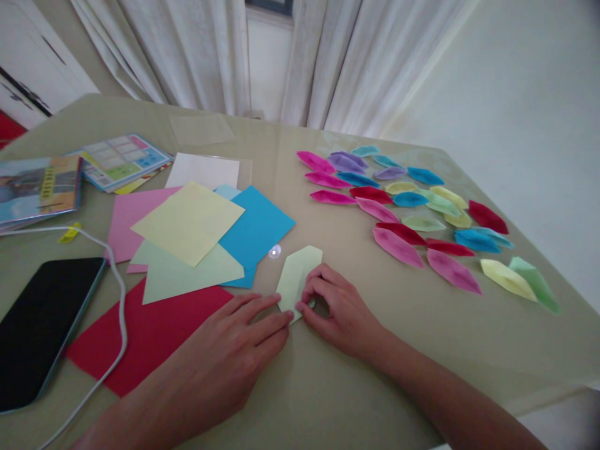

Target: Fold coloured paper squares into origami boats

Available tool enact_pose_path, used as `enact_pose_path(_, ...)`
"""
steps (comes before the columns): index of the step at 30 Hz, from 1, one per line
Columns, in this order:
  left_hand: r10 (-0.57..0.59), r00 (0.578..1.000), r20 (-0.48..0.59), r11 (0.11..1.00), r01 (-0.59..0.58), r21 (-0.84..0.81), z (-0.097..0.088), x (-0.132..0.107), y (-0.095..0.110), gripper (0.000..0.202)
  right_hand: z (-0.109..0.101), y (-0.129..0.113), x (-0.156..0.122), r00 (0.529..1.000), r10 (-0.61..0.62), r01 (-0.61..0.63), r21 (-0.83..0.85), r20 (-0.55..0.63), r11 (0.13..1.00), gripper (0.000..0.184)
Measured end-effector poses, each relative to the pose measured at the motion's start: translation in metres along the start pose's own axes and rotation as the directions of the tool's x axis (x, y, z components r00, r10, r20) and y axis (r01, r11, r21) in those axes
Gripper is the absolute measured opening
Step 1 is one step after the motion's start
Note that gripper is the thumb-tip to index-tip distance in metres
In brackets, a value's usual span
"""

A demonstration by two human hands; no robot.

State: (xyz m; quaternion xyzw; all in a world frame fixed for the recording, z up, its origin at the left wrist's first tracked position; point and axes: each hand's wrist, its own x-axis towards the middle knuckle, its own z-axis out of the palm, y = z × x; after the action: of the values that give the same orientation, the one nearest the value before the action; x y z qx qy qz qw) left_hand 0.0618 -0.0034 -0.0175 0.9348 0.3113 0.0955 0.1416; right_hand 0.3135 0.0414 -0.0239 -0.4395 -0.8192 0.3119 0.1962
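A pale green sheet of folding paper (pixel 294 269), with creased edges and cut-looking corners, lies on the table between my hands. My left hand (pixel 253 331) rests with fingers stretched out, its fingertips touching the paper's lower left edge. On the other side, my right hand (pixel 340 306) pinches the paper's right edge between thumb and fingers, where part of it folds up. The fingers hide the lower right of the paper. Just beyond its upper left is a small, shiny round spot (pixel 274 251).
Loose square sheets, including yellow (pixel 190 222), blue (pixel 262 228) and red (pixel 173 337), overlap at left. Near them are a dark tablet (pixel 44 331), a white cable (pixel 122 306) and booklets (pixel 40 187). Several folded paper pieces (pixel 398 247) in many colours spread across the right side.
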Motion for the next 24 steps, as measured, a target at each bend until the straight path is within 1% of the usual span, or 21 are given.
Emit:
enact_pose_path(9, -0.015, 1.0, 0.012, 1.0, 0.015, -0.009, 0.0015, 0.0002, 0.0019, 0.059, -0.0011, 0.0002, -0.0004, 1.0, -0.011, 0.011, 0.003, 0.001, 1.0, 0.015)
enact_pose_path(15, -0.016, 1.0, 0.007, 1.0, 0.016, 0.006, 0.0009, 0.0002, 0.0031, 0.065, -0.0015, 0.0004, 0.0003, 1.0, 0.0, 0.0, -0.006, 0.009, 1.0, 0.017)
enact_pose_path(22, -0.023, 1.0, 0.022, 1.0, 0.023, 0.003, 0.0004, 0.0021, 0.0035, 0.058, -0.0009, 0.0011, -0.0002, 1.0, 0.008, -0.008, -0.006, 0.01, 1.0, 0.016)
enact_pose_path(24, -0.02, 1.0, 0.007, 1.0, 0.02, -0.016, 0.0014, 0.0018, 0.0032, 0.054, -0.001, 0.0011, -0.0004, 1.0, 0.007, -0.007, -0.006, 0.013, 1.0, 0.015)
